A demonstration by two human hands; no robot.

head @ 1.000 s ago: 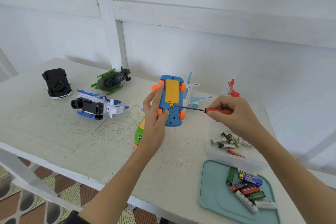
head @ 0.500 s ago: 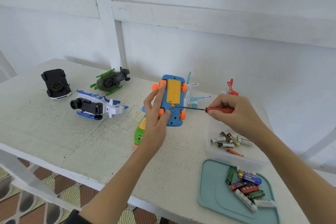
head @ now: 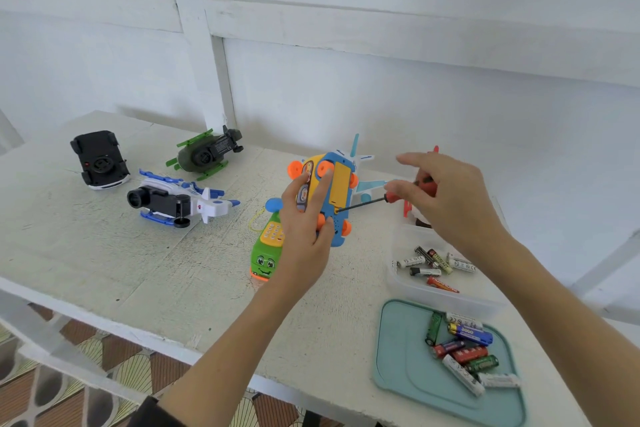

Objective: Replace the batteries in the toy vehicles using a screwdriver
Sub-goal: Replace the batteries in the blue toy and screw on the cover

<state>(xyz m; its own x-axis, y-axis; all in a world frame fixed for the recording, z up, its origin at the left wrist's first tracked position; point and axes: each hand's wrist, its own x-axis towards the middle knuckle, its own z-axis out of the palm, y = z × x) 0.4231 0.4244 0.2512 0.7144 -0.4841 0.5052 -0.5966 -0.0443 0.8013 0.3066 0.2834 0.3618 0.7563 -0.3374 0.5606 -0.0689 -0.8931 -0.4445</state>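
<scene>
My left hand [head: 304, 218] grips a blue toy bus [head: 341, 191] with orange wheels, held above the table with its underside and yellow battery cover toward me. My right hand [head: 446, 198] holds a red-handled screwdriver [head: 391, 198] loosely, with some fingers spread out. The black shaft points left and its tip sits at the screw just below the yellow cover.
A green toy phone [head: 266, 250] lies under my left hand. A black car [head: 98, 159], a green helicopter [head: 207, 154] and a blue-white helicopter [head: 176, 199] lie at the left. A white-blue plane [head: 369, 180] is behind the bus. A clear box [head: 401, 284] and a teal tray [head: 415, 374] hold several batteries.
The bus has turned in my left hand, so its side now shows. My right hand's fingers have opened out around the screwdriver handle.
</scene>
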